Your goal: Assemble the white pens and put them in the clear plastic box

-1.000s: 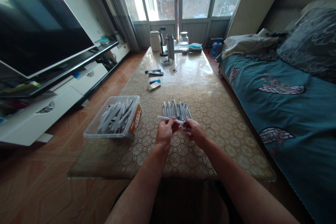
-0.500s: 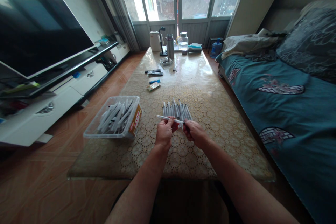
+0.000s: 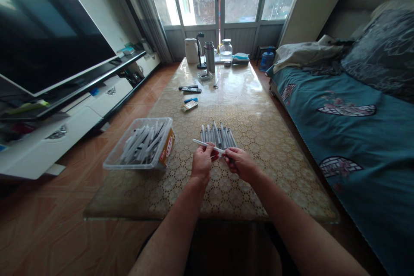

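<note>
Between my two hands is a white, slim pen [image 3: 201, 142], tilted with its left end higher. My left hand [image 3: 202, 161] is closed around its barrel, the thumb on top. The fingers of my right hand [image 3: 238, 163] pinch its right end, so the tip or cap there is hidden. Just beyond my hands a row of similar pens [image 3: 223, 137], translucent with dark ends, lies side by side on the patterned tablecloth [image 3: 258, 189]. To the left stands a clear plastic box [image 3: 111, 160] holding many loose white pen parts.
Farther along the table lie a small yellowish box [image 3: 189, 106], a blue object [image 3: 190, 100] and a remote control [image 3: 191, 90]. A glass ashtray [image 3: 205, 76], a steel flask [image 3: 209, 58], a kettle [image 3: 191, 50] and a glass jug [image 3: 226, 49] stand at the far end.
My right hand has shifted slightly left, its fingers now farther over the pen's right end. The pen tilts a little more, its left end raised. The box and the row stay put.
</note>
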`<state>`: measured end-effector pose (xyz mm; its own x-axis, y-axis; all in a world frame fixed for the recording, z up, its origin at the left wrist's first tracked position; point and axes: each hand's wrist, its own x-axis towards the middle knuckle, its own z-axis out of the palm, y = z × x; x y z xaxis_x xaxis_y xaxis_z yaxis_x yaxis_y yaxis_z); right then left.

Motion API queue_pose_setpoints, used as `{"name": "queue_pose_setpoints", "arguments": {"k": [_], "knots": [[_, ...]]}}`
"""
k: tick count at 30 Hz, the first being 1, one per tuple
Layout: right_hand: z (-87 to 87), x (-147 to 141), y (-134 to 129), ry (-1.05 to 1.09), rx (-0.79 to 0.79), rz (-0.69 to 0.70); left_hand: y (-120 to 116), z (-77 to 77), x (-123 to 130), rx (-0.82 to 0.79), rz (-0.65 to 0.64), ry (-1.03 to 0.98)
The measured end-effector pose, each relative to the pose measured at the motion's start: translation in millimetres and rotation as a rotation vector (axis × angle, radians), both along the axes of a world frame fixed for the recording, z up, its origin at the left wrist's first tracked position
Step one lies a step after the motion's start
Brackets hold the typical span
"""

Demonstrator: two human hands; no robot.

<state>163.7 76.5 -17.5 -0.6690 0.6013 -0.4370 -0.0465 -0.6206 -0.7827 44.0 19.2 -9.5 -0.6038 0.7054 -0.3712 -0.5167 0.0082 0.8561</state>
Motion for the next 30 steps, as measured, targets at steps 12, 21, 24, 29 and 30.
{"name": "queue_pose_setpoints", "arguments": {"k": [12, 21, 24, 29, 30], "knots": [[10.4, 20, 13, -0.077, 0.011, 0.286, 1, 2.2, -21, -0.027, 0.199, -0.062], [7.0, 7, 0, -0.058, -0.014, 0.255, 1, 4.2, -9, 0.031, 0.047, -0.039], [8.7, 15, 5, -0.066, 0.046, 0.350, 2, 6.4, -18, 0.055, 0.155, -0.157], [16.1, 40, 30, -0.108, 0.125, 0.414, 1, 8.7, -43, 0.043, 0.398, -0.428], [17.7, 43, 34, -0.101, 0.133, 0.369, 0, 9.0, -44, 0.036, 0.407, -0.443]]}}
